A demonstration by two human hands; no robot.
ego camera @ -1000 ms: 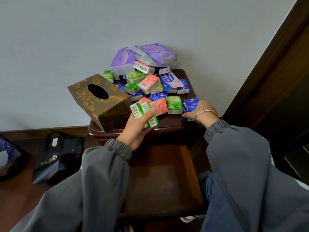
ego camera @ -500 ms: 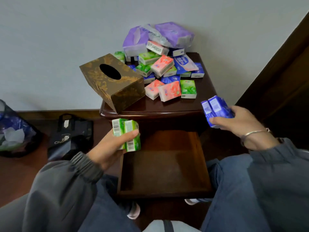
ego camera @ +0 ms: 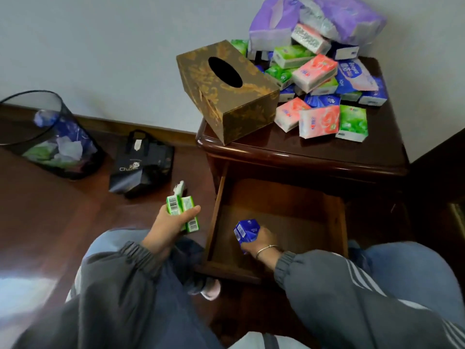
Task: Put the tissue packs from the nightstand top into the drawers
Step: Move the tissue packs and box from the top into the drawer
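Tissue packs in blue wrappers (ego camera: pixel 246 231) hide the fingers of the right hand (ego camera: pixel 261 238), which grips them low inside the open brown wooden drawer (ego camera: pixel 214 217), near its left wall. The left hand (ego camera: pixel 171 222) grips two small green tissue packs (ego camera: pixel 181 210) over the floor, just left of the drawer. Big purple tissue bags (ego camera: pixel 352 16) are cut off at the top. Small pink, green and blue packs (ego camera: pixel 319 119) are piled on the dark wooden nightstand top (ego camera: pixel 302 152), beside the gold patterned tissue box (ego camera: pixel 226 96) at its front left corner. To the right, the drawer floor shows bare wood.

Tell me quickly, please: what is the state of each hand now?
The left hand is closed, holding green tissue packs.
The right hand is closed, holding blue tissue packs at the open drawer.
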